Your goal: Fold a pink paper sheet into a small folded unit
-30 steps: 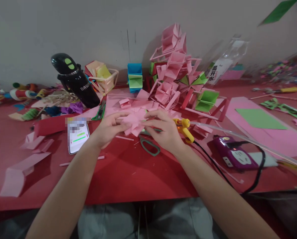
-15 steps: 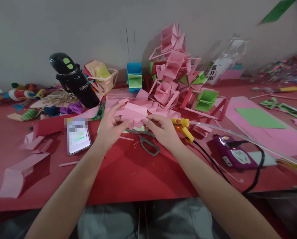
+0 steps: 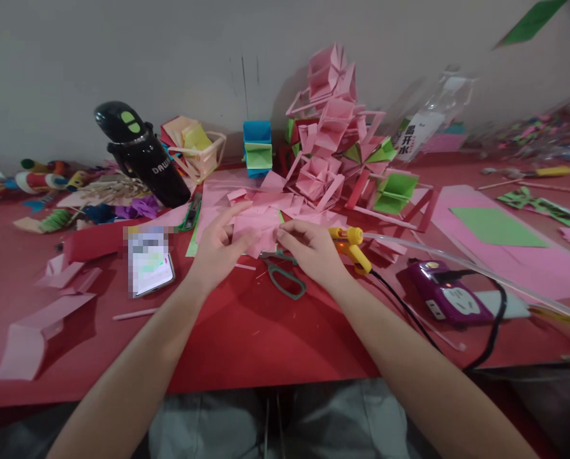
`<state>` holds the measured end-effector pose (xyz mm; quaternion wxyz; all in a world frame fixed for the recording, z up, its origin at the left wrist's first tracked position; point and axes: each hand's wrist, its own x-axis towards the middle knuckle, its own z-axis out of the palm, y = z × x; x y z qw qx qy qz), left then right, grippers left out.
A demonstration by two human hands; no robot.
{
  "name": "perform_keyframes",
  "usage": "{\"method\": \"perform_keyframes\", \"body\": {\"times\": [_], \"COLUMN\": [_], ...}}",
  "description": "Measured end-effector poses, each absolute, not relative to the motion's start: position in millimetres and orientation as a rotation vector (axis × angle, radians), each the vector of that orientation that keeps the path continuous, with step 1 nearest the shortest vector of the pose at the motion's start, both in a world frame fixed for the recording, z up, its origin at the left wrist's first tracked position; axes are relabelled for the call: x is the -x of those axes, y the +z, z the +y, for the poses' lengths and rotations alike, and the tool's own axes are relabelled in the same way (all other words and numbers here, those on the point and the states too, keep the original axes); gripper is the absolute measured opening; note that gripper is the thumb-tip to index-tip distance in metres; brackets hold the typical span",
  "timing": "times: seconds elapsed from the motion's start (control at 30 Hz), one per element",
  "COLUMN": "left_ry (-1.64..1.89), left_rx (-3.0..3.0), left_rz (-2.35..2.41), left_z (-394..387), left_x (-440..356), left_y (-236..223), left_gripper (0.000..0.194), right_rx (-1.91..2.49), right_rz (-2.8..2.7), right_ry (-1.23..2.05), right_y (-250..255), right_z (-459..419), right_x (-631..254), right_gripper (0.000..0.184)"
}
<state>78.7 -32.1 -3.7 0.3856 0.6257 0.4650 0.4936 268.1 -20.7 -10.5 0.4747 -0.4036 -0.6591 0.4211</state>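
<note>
Used a red table (image 3: 266, 344) as the work surface. Placed toward its rear a tall pink folded-paper stack (image 3: 335, 121); judged as work already assembled. Laid flat at right a broad pink sheet (image 3: 528, 261); judged as stock left to use. Stood at left rear a black bottle (image 3: 144, 153). Set near the right edge a purple socket unit (image 3: 426, 284), with a black cable plugged in.

Positioned the left hand (image 3: 218, 245) and the right hand (image 3: 314, 248) on opposite sides of a pink paper piece (image 3: 259, 229). Grasped the left side of the piece between thumb and fingers of the left hand; pinched its right edge in the fingertips of the right hand. Located the piece near the middle of the table, in front of the stack and apart from it. Judged as partly worked, with folding begun and joining to other parts not yet done; could not confirm the fold count, owing to blur.

Rested a yellow glue gun (image 3: 347, 239) just beside the right hand, not held. Left the grey-green scissors (image 3: 297, 296) below the piece, partly covered. Left a thin pink paper stick (image 3: 132, 314) at left, unattached.
</note>
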Motion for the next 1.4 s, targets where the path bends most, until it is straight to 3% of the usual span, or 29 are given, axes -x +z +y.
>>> {"method": "perform_keyframes", "body": {"times": [0.7,1.4], "left_ry": [1.401,1.406], "left_rx": [-1.923,-1.952], "left_rz": [1.326,1.379], "left_z": [-29.1,-30.9], "left_x": [-80.2,-83.0], "left_y": [-9.9,-9.3], "left_gripper": [0.031,0.032], "right_rx": [0.977,0.974], "right_rz": [-1.761,-1.647], "right_ry": [0.911,1.050], "right_y": [-21.8,-19.2], "right_z": [-24.5,-24.7], "right_x": [-264.5,-260.8], "right_gripper": [0.026,0.030]}}
